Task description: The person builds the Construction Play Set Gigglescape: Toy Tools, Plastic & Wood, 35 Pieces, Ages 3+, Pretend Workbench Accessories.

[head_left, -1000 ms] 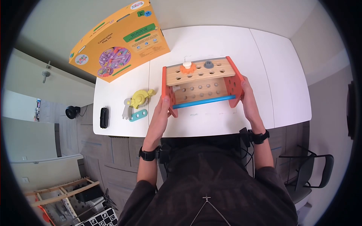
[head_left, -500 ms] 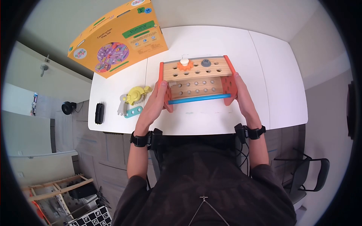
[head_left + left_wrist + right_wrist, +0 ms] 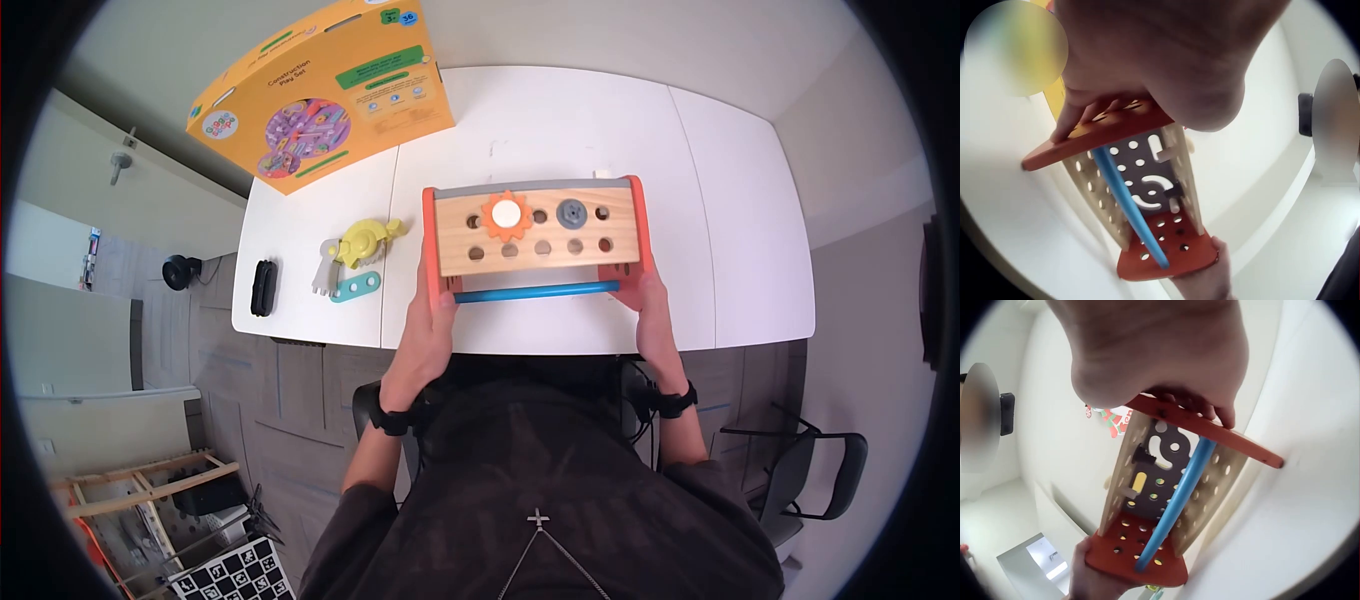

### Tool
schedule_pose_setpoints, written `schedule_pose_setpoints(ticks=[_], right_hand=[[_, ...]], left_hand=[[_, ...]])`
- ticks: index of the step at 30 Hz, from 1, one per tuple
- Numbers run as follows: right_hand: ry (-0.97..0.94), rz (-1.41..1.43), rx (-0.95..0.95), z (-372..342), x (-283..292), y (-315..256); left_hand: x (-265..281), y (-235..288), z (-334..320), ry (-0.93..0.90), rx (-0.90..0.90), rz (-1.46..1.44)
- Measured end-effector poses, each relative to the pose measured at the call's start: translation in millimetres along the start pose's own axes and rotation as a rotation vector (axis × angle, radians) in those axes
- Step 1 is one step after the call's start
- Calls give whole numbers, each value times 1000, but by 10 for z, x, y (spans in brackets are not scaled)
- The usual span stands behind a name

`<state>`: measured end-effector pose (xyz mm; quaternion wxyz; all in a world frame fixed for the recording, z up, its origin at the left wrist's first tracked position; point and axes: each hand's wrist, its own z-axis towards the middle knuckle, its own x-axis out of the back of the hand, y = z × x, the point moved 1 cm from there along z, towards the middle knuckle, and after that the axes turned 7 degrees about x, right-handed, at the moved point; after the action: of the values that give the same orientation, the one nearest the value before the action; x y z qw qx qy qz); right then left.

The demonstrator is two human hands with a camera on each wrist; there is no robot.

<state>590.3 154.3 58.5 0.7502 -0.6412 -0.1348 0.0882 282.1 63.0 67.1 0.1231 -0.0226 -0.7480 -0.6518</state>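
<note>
Both hands hold a wooden toy workbench (image 3: 540, 257) by its red end panels, its perforated top turned toward the head camera. My left hand (image 3: 423, 345) grips the left panel; my right hand (image 3: 655, 325) grips the right one. On the top are an orange gear (image 3: 494, 222) with a white centre and a grey round piece (image 3: 571, 214). A blue rod (image 3: 540, 292) joins the panels. In the left wrist view the fingers lie along the red panel (image 3: 1107, 132); the right wrist view shows the other panel (image 3: 1210, 428) under the right fingers.
Left of the workbench lie a yellow toy piece (image 3: 365, 242), a grey piece (image 3: 326, 270), a teal strip (image 3: 357, 287) and a black case (image 3: 263, 288). An orange box (image 3: 330, 95) stands at the back left of the white table (image 3: 745, 250). A chair (image 3: 800, 470) is at right.
The workbench has tilted so its top faces the head camera more, hiding most of the inner board, and has come nearer the body. Both hands have moved with it, keeping their grip.
</note>
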Motion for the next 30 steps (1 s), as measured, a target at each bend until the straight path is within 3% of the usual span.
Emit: schedule_pose_setpoints(ticks=[3, 7, 13, 24, 28, 30], right_hand=[[-5, 7, 75, -158, 45, 146], [50, 44, 106, -219, 5, 229], [87, -10, -42, -296, -34, 392], [56, -63, -18, -213, -64, 658], [115, -48, 3, -163, -154, 592], [137, -51, 3, -157, -186, 603]], left_hand=[[-52, -323, -90, 63, -217, 129], [-85, -437, -206, 33, -177, 167], [-96, -406, -247, 20, 73, 277], [-122, -796, -195, 38, 91, 389], [-45, -754, -176, 21, 34, 384], [120, -478, -198, -109, 90, 407]])
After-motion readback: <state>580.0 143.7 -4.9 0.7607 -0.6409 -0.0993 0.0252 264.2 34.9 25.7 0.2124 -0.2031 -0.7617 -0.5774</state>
